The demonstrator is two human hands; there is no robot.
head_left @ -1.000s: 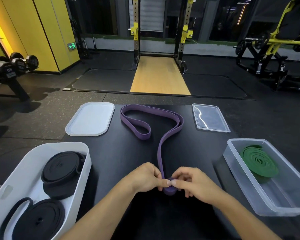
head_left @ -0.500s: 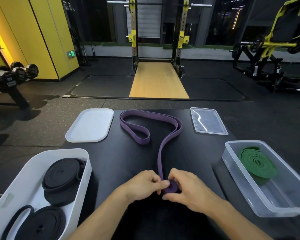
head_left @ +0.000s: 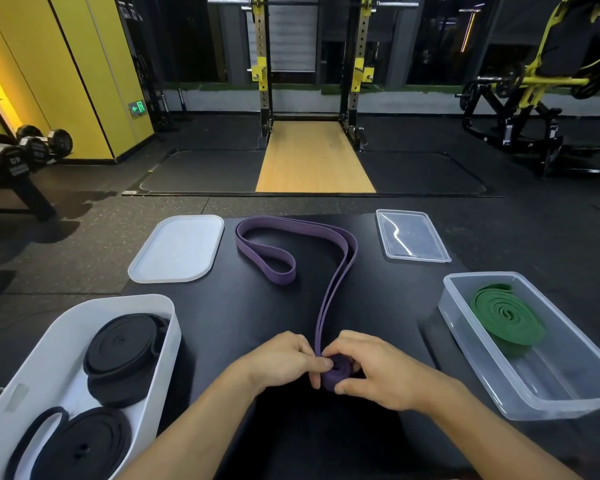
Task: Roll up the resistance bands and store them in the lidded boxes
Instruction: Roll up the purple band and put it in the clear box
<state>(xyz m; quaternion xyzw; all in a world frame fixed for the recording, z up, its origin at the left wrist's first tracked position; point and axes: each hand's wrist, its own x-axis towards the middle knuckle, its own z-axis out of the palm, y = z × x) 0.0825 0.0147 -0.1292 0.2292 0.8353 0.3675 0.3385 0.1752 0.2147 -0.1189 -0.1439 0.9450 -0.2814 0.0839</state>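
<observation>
Black surface (head_left: 243, 323), carrying all items. White open box (head_left: 168, 358) at near left, which held two rolled black bands: one (head_left: 122, 344) at its far end, one (head_left: 84, 445) nearer, with a loose black strand curving beside the nearer roll. Clear open box (head_left: 534, 407) at near right, which held one coiled green band (head_left: 508, 315) leaning in its far end. White lid (head_left: 179, 249) lay flat at far left, and clear lid (head_left: 411, 237) flat at far right, both apart from their boxes. Purple band (head_left: 279, 277) lay on the surface between the lids, looped at the far side, its doubled strand running back toward the person and ending in a small started roll (head_left: 338, 370) at near centre. Left grip (head_left: 281, 362) and right grip (head_left: 378, 372) met on that roll, each clenched on it, fingers and thumb pinching it from either side.
</observation>
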